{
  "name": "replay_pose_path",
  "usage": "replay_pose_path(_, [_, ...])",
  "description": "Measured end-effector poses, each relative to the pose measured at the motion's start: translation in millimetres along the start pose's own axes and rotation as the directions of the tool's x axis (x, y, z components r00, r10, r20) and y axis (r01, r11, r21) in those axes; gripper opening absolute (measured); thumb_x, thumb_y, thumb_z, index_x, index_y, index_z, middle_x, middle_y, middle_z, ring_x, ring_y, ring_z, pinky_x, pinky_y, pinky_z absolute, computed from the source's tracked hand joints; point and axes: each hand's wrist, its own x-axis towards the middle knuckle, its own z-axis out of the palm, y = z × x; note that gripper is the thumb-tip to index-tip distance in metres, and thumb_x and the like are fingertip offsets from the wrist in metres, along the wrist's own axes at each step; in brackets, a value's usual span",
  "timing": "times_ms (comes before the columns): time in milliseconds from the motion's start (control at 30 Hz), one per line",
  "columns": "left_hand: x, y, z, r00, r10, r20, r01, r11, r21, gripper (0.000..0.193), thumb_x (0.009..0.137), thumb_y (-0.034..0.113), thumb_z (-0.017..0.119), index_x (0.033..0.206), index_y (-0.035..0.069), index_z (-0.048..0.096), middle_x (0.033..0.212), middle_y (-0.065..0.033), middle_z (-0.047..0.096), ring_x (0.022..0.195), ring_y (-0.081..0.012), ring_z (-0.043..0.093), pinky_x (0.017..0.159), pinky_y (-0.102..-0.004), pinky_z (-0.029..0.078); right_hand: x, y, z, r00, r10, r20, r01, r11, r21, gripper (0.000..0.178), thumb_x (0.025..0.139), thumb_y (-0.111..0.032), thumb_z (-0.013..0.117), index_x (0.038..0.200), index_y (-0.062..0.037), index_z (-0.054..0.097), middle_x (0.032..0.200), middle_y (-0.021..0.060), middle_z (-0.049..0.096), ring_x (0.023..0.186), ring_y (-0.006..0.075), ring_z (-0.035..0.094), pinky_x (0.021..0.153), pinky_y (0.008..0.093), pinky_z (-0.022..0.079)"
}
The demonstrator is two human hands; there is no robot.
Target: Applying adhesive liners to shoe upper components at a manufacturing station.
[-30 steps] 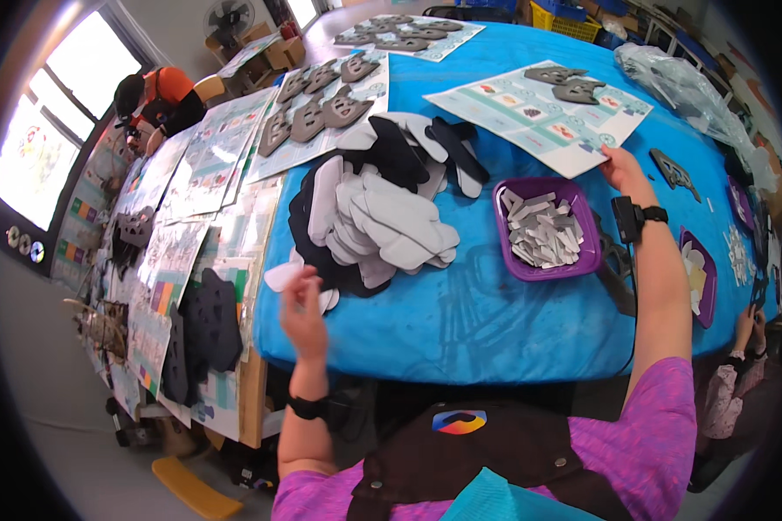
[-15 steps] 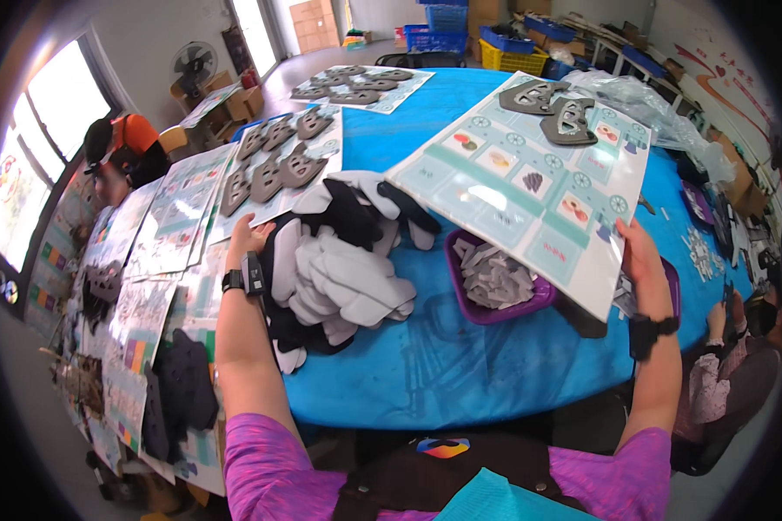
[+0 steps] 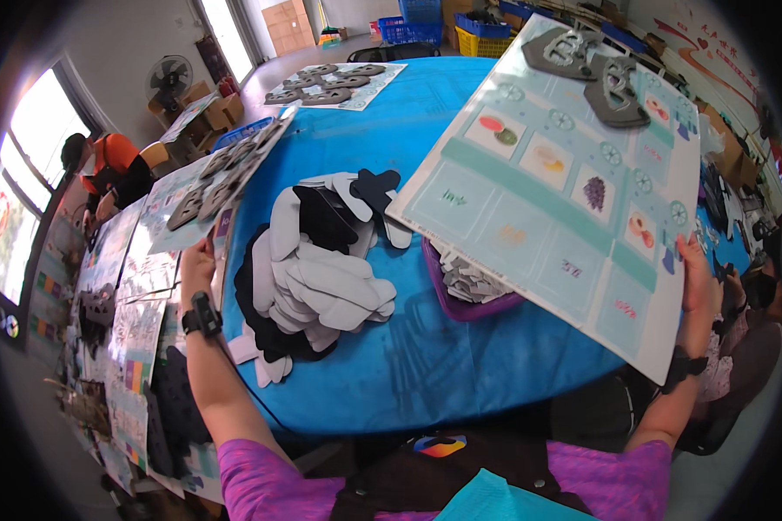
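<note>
My left hand (image 3: 198, 262) is closed on the near edge of a printed board (image 3: 167, 240), which is tilted and carries several dark grey cut-out shapes (image 3: 208, 191). On the right, my right hand (image 3: 695, 276) grips the side edge of a larger printed board (image 3: 504, 233) with fruit pictures. Two grey cut-out pieces, one at the far corner (image 3: 558, 56) and one beside it (image 3: 615, 94), lie on that raised, slanted board. Between my hands, a pile of light grey and black flat pads (image 3: 330, 282) rests on the blue-covered table (image 3: 417, 365).
A purple basket (image 3: 465, 309) of small grey pieces stands partly under the right board. Another board (image 3: 382, 75) with grey shapes lies at the far edge. Printed sheets (image 3: 130, 339) cover the surface at left, where a person in orange (image 3: 122, 161) bends. Another person sits at right.
My left hand has taken hold of the left board and lifted it, tilting it leftward off the table. The right board has moved up and to the right with my right hand.
</note>
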Motion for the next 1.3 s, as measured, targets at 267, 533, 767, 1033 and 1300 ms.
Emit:
replay_pose_path(267, [-99.2, 77.3, -10.0, 0.996, 0.072, 0.06, -0.069, 0.996, -0.052, 0.005, 0.1, -0.003, 0.057, 0.103, -0.006, 0.059, 0.093, -0.0117, 0.068, 0.081, -0.0193, 0.071, 0.072, -0.0234, 0.064, -24.6, -62.1, 2.2, 0.981, 0.127, -0.148, -0.094, 0.973, 0.212, 0.046, 0.103, -0.03, 0.056, 0.138, 0.0008, 0.055, 0.122, 0.0145, 0.069, 0.102, 0.0228, 0.07, 0.093, 0.0343, 0.055])
replay_pose_path(533, [-174.5, 47.9, 146.5, 0.913, -0.055, 0.403, 0.035, 0.998, 0.057, 0.013, 0.104, 0.003, 0.055, 0.11, -0.008, 0.059, 0.099, -0.0138, 0.068, 0.088, -0.0187, 0.07, 0.08, -0.0227, 0.065, -3.6, -121.8, -89.7, 0.99, 0.109, 0.094, -0.126, 0.97, 0.21, 0.049, 0.108, -0.034, 0.051, 0.138, 0.0033, 0.056, 0.128, 0.0207, 0.068, 0.109, 0.026, 0.071, 0.1, 0.0367, 0.055])
replay_pose_path(767, [-165.6, -90.1, 341.9, 0.859, -0.044, 0.51, -0.078, 0.974, 0.215, 0.02, 0.097, -0.002, 0.064, 0.116, -0.002, 0.058, 0.107, -0.0113, 0.066, 0.093, -0.0205, 0.07, 0.086, -0.0278, 0.063, 1.9, -137.2, -115.1, 0.958, -0.079, 0.275, -0.024, 0.936, 0.351, 0.045, 0.109, -0.029, 0.049, 0.142, 0.0012, 0.055, 0.129, 0.0216, 0.067, 0.112, 0.0254, 0.069, 0.103, 0.0341, 0.054])
replay_pose_path(1033, [-138.6, -236.1, 441.7, 0.797, -0.28, 0.535, 0.061, 0.919, 0.39, 0.031, 0.1, 0.0, 0.059, 0.13, 0.005, 0.05, 0.117, -0.013, 0.065, 0.1, -0.0244, 0.071, 0.079, -0.0299, 0.064, -47.3, -132.3, -52.8, 0.997, 0.075, -0.035, -0.064, 0.965, 0.254, 0.049, 0.109, -0.033, 0.048, 0.141, 0.0029, 0.055, 0.128, 0.0206, 0.068, 0.11, 0.0269, 0.07, 0.104, 0.0383, 0.053])
replay_pose_path(1300, [-102.0, -309.5, 472.1, 0.74, -0.431, 0.517, 0.127, 0.844, 0.521, 0.033, 0.1, 0.003, 0.06, 0.131, 0.007, 0.051, 0.116, -0.0106, 0.066, 0.097, -0.0217, 0.07, 0.075, -0.0282, 0.062, -66.2, -119.7, -75.7, 0.99, 0.049, -0.132, -0.01, 0.959, 0.282, 0.049, 0.108, -0.034, 0.049, 0.139, 0.0026, 0.058, 0.127, 0.0202, 0.069, 0.109, 0.0274, 0.071, 0.102, 0.039, 0.054])
